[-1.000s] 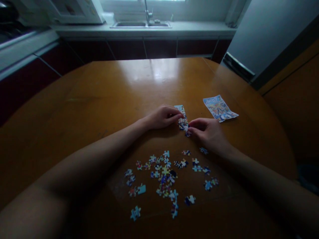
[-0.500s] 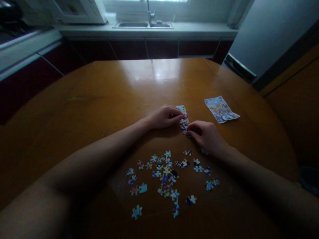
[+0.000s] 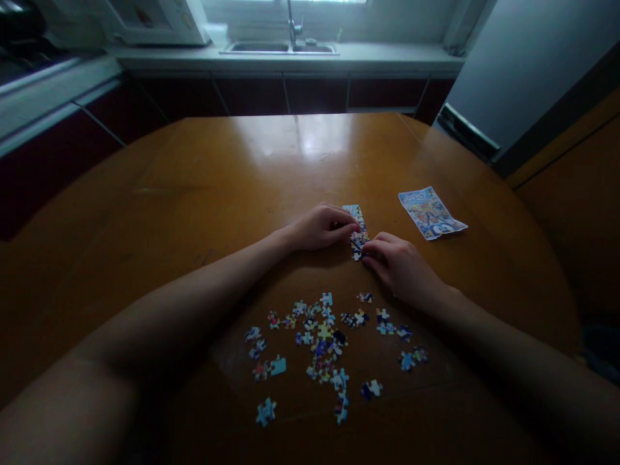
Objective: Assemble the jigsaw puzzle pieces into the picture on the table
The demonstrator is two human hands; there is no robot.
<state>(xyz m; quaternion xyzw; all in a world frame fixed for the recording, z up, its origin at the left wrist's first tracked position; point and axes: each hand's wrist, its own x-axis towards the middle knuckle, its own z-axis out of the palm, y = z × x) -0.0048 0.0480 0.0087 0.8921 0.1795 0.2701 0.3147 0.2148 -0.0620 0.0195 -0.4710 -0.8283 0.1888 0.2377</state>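
A narrow strip of joined jigsaw puzzle [image 3: 358, 239] lies on the wooden table, pale blue at its far end. My left hand [image 3: 323, 227] rests along its left side, fingers curled, with the thumb and fingertips pressing on the strip. At the near right end of the strip, my right hand [image 3: 401, 263] has its thumb and forefinger pinched together. A small dark puzzle piece [image 3: 365, 254] shows partly at those fingertips, touching the strip's edge; most of it is hidden. Closer to me, many loose puzzle pieces [image 3: 323, 330] are scattered, some overlapping in the middle.
A creased picture sheet [image 3: 430, 212] lies to the right of the hands. The large table [image 3: 217, 168] has angled far corners. Beyond it are a counter with a sink [image 3: 259, 48] and a tap [image 3: 292, 31]. A grey fridge-like cabinet [image 3: 523, 71] stands at the right.
My right hand has shifted slightly left and up against the strip's near end, covering a loose piece that showed beneath its wrist. My left hand stays in place.
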